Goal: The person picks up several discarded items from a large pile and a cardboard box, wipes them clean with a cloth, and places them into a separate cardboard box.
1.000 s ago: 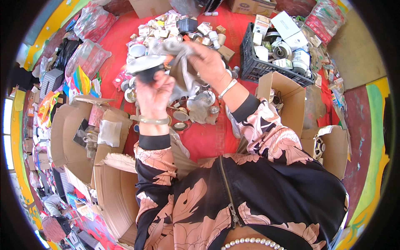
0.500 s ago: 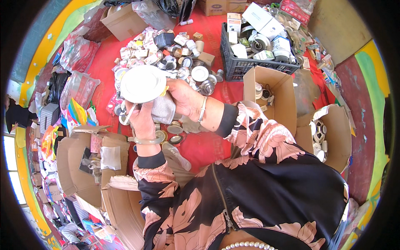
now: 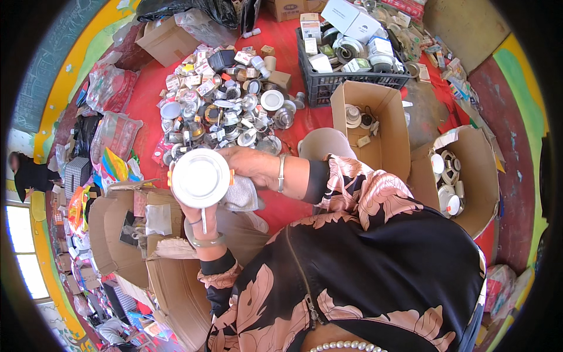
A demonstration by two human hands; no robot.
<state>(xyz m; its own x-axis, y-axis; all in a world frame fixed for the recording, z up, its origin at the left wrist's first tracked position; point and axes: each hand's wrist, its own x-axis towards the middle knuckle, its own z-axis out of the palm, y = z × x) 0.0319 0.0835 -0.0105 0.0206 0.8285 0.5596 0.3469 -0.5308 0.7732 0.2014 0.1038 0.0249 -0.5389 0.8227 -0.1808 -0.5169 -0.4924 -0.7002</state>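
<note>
A round white downlight (image 3: 201, 178) faces up in front of me, its rim whole and small orange clips showing at both sides. My left hand (image 3: 198, 216) grips it from below, with most of the fingers hidden behind the disc. A white cable hangs from it over that wrist. At its right edge is my right hand (image 3: 252, 164), closed round a grey striped cloth (image 3: 239, 195) that hangs beneath; its fingertips are hidden behind the light. Just beyond my hands lies a heap of lamps and small boxes (image 3: 229, 111).
A black plastic crate (image 3: 352, 85) of lamps stands at far right. Cardboard boxes (image 3: 375, 155) with lamp parts sit nearer on the right, and an opened carton (image 3: 117, 229) on the left. Plastic bags (image 3: 114, 132) line the left side. A person in black (image 3: 35, 176) is at far left.
Both hands have drawn the downlight down toward me, and it faces up more squarely. The cloth has come along, and more of the lamp heap shows.
</note>
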